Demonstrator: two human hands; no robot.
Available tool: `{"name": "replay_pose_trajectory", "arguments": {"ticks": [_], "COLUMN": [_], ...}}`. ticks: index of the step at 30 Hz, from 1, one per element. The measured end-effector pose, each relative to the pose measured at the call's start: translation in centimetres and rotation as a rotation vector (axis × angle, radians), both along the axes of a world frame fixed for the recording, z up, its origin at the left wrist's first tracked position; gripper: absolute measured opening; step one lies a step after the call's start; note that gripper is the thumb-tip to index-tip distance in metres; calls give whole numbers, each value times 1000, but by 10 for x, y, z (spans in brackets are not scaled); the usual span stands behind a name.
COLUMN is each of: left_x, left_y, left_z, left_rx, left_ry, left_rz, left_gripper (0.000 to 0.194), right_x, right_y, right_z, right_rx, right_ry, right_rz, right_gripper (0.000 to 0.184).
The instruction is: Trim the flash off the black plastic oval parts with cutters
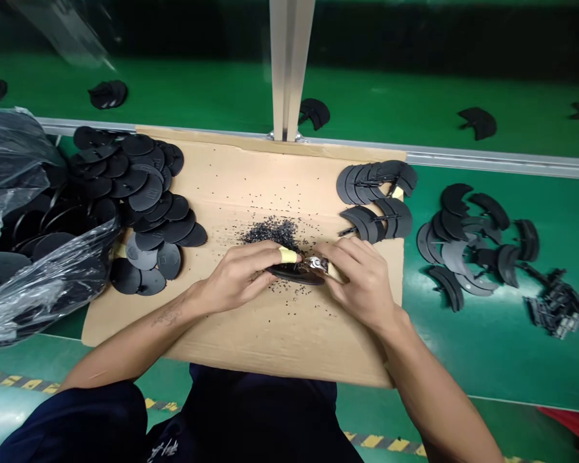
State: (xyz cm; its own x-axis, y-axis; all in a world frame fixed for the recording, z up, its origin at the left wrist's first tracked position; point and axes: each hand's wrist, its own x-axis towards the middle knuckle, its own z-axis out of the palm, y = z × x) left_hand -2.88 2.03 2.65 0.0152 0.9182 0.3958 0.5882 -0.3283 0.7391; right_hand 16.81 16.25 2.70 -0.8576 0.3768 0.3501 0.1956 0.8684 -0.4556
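Nearest the body, over the middle of the cardboard sheet (251, 344), both hands are at work. The left hand (244, 273) grips a dark part (294, 277), a finger wrapped in yellow tape (288, 255) close to the tool; the right hand (359, 280) is closed around what look like nippers (317, 263), their head against or just over the part.

The work seems well under way: just beyond the hands lies a heap of tiny black clippings (270, 230), with more scattered toward the sheet's far edge. This part appears unfinished. Black discs (145, 190) overlap along the left edge, and crescent-shaped pieces (361, 183) stand in two rows at the far right corner. Off the right edge are looser crescents (456, 238) and a pile of small slender pieces (557, 305) — which groups are done and which wait cannot be told.

Fingers hide most of the held part, so its shape and the cutting point are unclear. Past the left edge, a clear plastic bag (9, 193) of discs runs out of view, its glare blurring the count. Farthest off, beyond the metal post (292, 71), the background is dark.
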Motion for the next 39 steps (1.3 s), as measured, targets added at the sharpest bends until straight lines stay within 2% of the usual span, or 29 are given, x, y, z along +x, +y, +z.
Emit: {"name": "replay_pose_trajectory", "arguments": {"ticks": [8,15,22,27,30,33,36,39], "left_x": [1,0,2,0,-1,2,-3,-25], "left_y": [-2,-1,-3,-1,2,5,6,10], "left_z": [-5,-6,-6,-2,3,13,29,53], "left_rx": [-7,-6,-9,-20,-7,-24,-119,-161], "left_ry": [8,-5,-44,-25,75,305,527,586], "left_rz": [5,0,-18,-25,4,-4,-28,2], "left_gripper": [34,30,29,24,23,23,29,36], "right_x": [-2,0,1,3,1,-1,-3,-2], "right_y": [-6,-4,-9,-9,-6,-3,0,6], "right_z": [-1,2,3,1,1,4,4,1], "right_rx": [142,139,223,128,164,214,199,218], "right_ry": [-36,-64,-67,-59,-60,-67,-19,59], "right_rz": [19,50,-6,11,-42,-21,43,15], "right_gripper": [20,23,29,26,26,29,31,23]}}
